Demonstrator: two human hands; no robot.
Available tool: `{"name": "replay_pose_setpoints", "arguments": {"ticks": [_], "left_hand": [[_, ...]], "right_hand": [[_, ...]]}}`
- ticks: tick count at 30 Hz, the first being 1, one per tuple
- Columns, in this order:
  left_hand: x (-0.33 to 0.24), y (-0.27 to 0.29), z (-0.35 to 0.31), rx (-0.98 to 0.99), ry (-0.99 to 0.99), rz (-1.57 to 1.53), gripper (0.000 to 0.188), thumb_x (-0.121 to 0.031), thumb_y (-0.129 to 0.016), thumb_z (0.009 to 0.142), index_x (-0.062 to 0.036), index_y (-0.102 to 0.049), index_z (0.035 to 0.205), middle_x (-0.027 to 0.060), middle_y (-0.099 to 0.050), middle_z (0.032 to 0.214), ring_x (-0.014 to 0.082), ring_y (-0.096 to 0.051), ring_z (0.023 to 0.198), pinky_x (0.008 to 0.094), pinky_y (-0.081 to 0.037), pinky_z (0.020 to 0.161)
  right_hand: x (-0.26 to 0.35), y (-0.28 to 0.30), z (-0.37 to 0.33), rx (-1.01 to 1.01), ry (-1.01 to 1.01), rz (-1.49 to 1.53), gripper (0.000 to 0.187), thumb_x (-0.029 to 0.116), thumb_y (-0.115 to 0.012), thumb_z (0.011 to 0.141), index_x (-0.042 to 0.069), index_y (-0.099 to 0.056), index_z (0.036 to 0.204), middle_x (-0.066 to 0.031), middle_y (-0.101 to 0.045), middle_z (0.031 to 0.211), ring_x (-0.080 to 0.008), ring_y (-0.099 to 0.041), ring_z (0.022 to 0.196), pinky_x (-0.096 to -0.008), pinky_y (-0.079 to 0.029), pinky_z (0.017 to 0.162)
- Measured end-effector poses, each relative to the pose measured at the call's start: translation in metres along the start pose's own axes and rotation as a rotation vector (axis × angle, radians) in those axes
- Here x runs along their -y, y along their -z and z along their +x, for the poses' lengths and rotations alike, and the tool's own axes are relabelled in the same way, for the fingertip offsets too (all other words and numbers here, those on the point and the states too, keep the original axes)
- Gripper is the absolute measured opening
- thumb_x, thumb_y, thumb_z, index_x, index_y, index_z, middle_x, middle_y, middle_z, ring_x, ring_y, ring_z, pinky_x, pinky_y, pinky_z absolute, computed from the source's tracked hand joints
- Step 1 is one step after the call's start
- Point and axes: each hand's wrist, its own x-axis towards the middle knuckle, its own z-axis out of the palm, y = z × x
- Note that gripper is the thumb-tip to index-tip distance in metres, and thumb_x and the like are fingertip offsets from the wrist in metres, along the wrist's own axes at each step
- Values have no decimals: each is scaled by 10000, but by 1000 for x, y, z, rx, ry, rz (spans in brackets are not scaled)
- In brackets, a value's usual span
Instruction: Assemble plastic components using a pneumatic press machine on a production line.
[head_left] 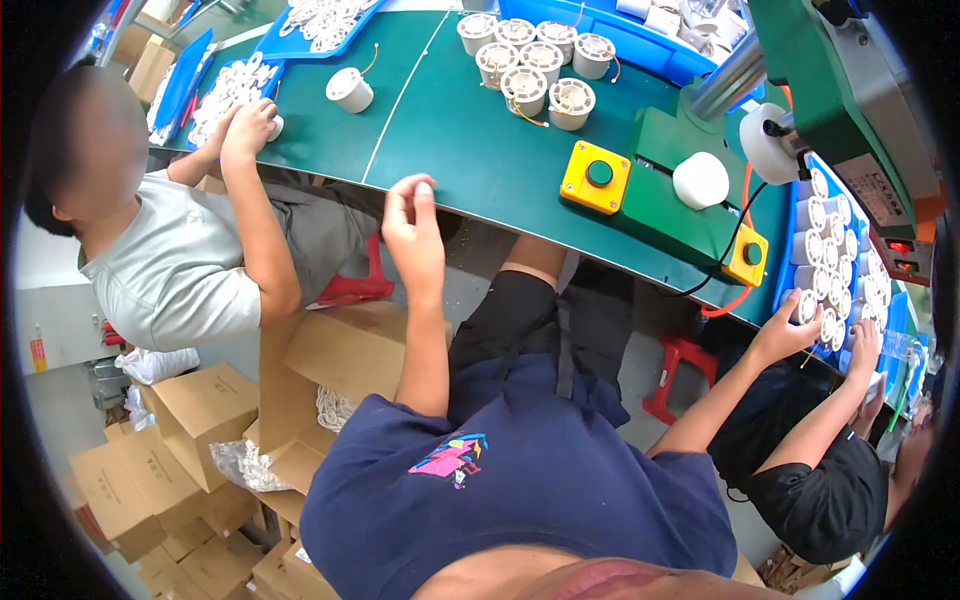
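My left hand [412, 228] is raised just off the table's front edge, its fingers loosely curled and nothing seen in it. At the far right my right hand [785, 330] grips a white round plastic housing [807, 308] beside a blue tray [787, 262] full of similar housings. A short wire hangs below that hand. Between my arms stands a green press [650, 225] with a white cap-shaped piece [701, 181] on its base and a white round head [768, 143] above. Two yellow button boxes [594, 178] flank the base.
Several white housings [523, 90] with wires stand at the table's back, one [349, 90] further left. A co-worker [180, 250] handles white parts at left; another person's arm [830, 420] reaches to the right tray. Cardboard boxes [130, 480] and red stools [680, 375] are below.
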Motion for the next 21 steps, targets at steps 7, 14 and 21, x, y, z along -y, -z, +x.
{"name": "replay_pose_setpoints", "arguments": {"ticks": [7, 14, 21], "left_hand": [[43, 2, 153, -277, -187, 478, 997, -352, -823, 847, 130, -259, 1514, 331, -432, 1468, 458, -429, 1388, 511, -337, 1167], [57, -8, 207, -370, -168, 504, 1042, -354, -886, 787, 116, -293, 1503, 313, -500, 1446, 439, -517, 1348, 531, -368, 1152], [28, -36, 146, -52, -269, 241, 867, -213, -860, 847, 79, -360, 1492, 273, -608, 1337, 347, -618, 1242, 403, -459, 1072]], "right_hand": [[1, -1, -7, 22, -1, 70, 567, 350, -733, 947, -65, -598, 1307, -246, -624, 1288, -403, -567, 1206, -488, -412, 1080], [1, -4, -10, 2, 19, 78, 542, 336, -717, 950, -44, -602, 1319, -225, -636, 1259, -394, -574, 1174, -490, -419, 1059], [6, 0, -10, 4, 19, 81, 549, 336, -735, 944, -38, -600, 1323, -217, -630, 1249, -389, -553, 1195, -493, -411, 1063]]}}
